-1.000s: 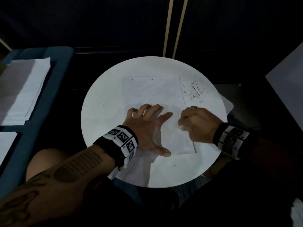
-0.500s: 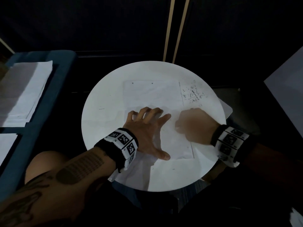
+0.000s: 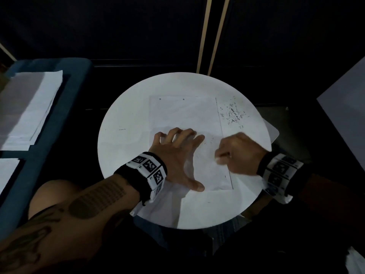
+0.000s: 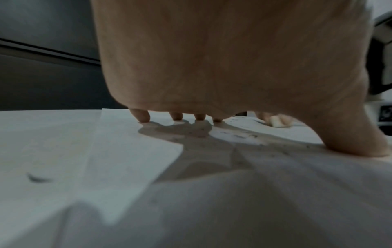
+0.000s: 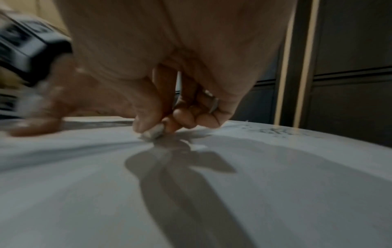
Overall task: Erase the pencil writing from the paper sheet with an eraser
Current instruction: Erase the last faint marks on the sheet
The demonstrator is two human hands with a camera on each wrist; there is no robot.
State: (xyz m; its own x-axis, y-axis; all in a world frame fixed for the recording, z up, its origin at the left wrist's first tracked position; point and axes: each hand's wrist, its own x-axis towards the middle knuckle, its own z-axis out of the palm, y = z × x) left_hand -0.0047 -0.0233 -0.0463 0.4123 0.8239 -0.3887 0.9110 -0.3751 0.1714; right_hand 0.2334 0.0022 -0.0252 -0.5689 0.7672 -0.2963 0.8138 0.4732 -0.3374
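Right hand (image 3: pixel 240 153) shifting toward 7 o'clock since earlier, pinching eraser (image 5: pixel 153 132) on paper sheet (image 3: pixel 185 115); left hand (image 3: pixel 177 157) splayed flat at its 9 o'clock, pinning sheet.

No text can be read: the wristbands (image 3: pixel 148 171) beside the paper sheet (image 3: pixel 183 115) carry only black-and-white square marker patterns, and the sheet's marks are too faint.

A round white table (image 3: pixel 126 155) stands in the middle. Dark crumbs (image 3: pixel 234 113) are scattered on its far right part. To the left, a blue surface (image 3: pixel 65 107) holds stacked white papers (image 3: pixel 29 107).
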